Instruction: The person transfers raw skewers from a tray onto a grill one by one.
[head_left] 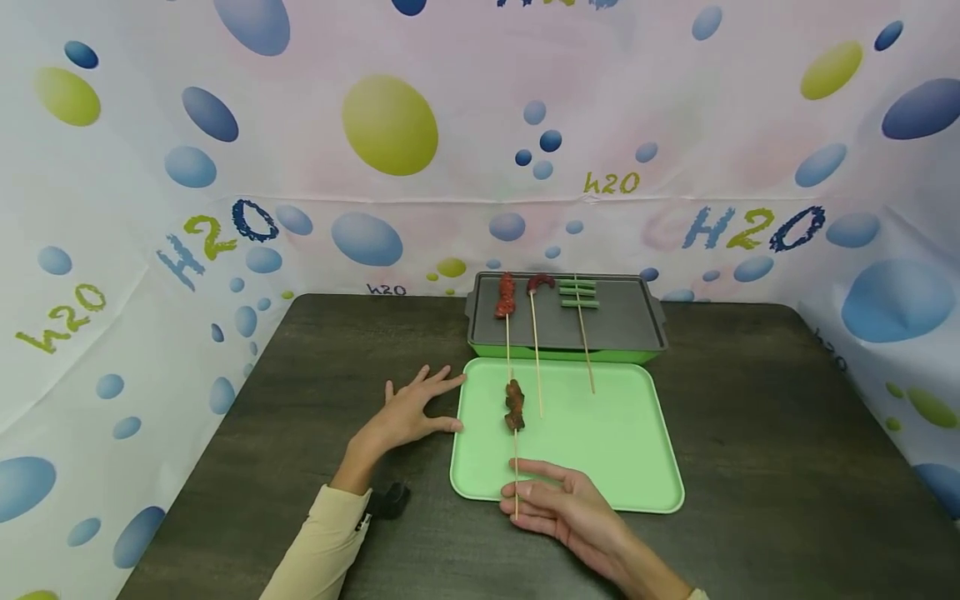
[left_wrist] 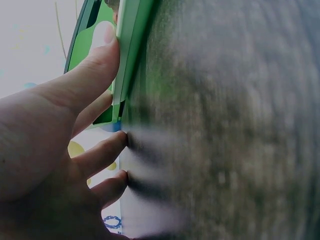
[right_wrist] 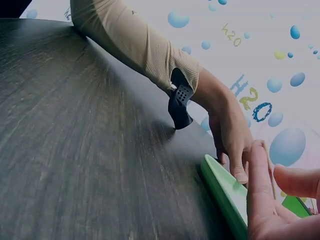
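Note:
In the head view my right hand (head_left: pixel 566 512) pinches the bare lower end of a wooden skewer threaded with brown meat chunks (head_left: pixel 514 406), over the near left part of a light green tray (head_left: pixel 600 442). My left hand (head_left: pixel 408 412) has its fingers spread at the tray's left edge, thumb and fingertips right at the rim. In the left wrist view that thumb (left_wrist: pixel 102 50) lies against the tray's side. Behind the tray, a grey-topped griddle (head_left: pixel 618 321) bears a red meat skewer (head_left: pixel 506 296), a dark red curled-piece skewer (head_left: pixel 538 285) and a green-stick skewer (head_left: pixel 579 293).
The griddle has a green base and stands against the back of the dark wooden table (head_left: pixel 765 433). Its skewers' sticks reach out over the tray. A white sheet (head_left: pixel 480 125) printed with bubbles and H2O lettering hangs behind. A black device (head_left: pixel 390 500) is strapped at the left wrist.

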